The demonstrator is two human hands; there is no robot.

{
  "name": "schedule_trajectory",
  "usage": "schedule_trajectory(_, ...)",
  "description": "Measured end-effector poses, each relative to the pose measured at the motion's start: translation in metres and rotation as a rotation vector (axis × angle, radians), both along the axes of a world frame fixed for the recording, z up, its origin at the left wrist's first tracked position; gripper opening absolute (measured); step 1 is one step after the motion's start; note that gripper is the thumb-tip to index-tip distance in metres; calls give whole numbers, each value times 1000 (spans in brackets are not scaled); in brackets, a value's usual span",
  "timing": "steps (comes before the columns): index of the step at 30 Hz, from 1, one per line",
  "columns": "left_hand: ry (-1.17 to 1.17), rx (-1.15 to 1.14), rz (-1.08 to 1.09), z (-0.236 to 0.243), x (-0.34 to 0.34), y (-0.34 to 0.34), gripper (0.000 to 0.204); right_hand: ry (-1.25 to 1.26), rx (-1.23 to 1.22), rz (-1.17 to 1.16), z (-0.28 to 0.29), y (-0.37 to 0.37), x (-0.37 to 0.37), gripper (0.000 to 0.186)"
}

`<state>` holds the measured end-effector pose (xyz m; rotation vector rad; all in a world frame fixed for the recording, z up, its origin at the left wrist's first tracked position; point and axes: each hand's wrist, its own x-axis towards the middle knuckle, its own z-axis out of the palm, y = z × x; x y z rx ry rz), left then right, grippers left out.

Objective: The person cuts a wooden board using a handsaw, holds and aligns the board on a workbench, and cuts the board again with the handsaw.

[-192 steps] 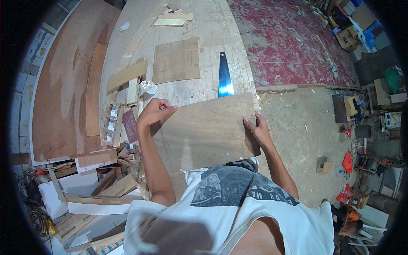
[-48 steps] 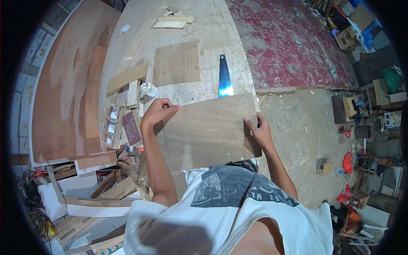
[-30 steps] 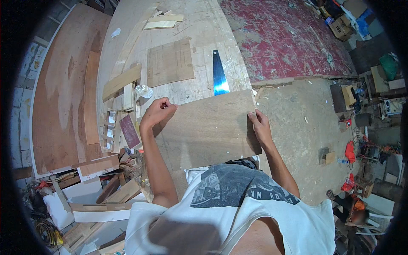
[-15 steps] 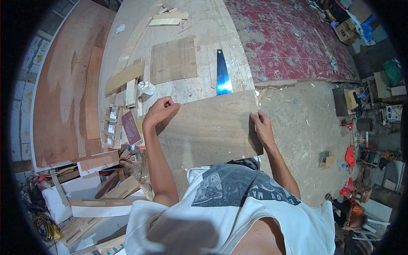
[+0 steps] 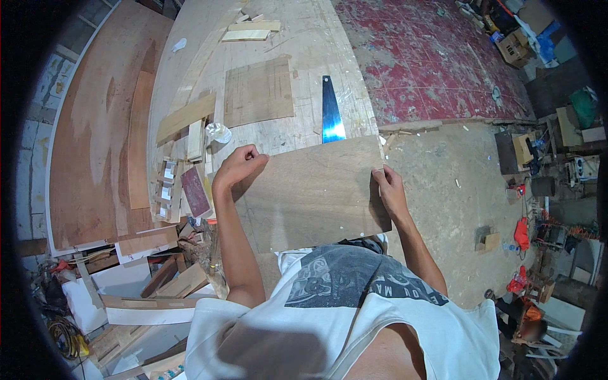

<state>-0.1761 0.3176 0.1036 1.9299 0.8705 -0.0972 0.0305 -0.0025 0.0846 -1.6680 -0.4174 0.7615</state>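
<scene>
A thin brown plywood sheet (image 5: 310,193) lies across the near end of the pale workbench (image 5: 342,57), reaching toward my shirt. My left hand (image 5: 244,166) is closed on its far edge toward the left, fingers curled. At the right edge, near the far corner, my right hand (image 5: 389,185) grips the sheet with the thumb on top. Just beyond it lies a saw blade (image 5: 332,114), its lower end meeting the sheet, any handle hidden. A white crumpled cup or tub (image 5: 218,132) stands left of the blade, near a smaller plywood square (image 5: 258,88).
Wood offcuts (image 5: 183,117) and a red-brown rectangle (image 5: 195,191) lie bench-left, beside a large upright-or-flat panel (image 5: 88,152). Scrap boards (image 5: 152,311) pile lower left. Right are red tiled floor (image 5: 437,63), concrete (image 5: 443,183) and clutter (image 5: 579,168). A person (image 5: 525,320) is at lower right.
Since the earlier frames my right hand has shifted slightly rightward and toward the far corner of the sheet. My left hand keeps its grip, and the view has moved a little.
</scene>
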Motion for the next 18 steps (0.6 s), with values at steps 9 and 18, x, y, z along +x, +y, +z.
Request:
schedule_trajectory(9,20,15,8,-3,-5,-3,35,-13,-27,-12,-4,-1,-3,26)
schedule_trajectory(18,26,-6,46,-1,-11,-9,36,-22,-27,30,-22,-2,0,26)
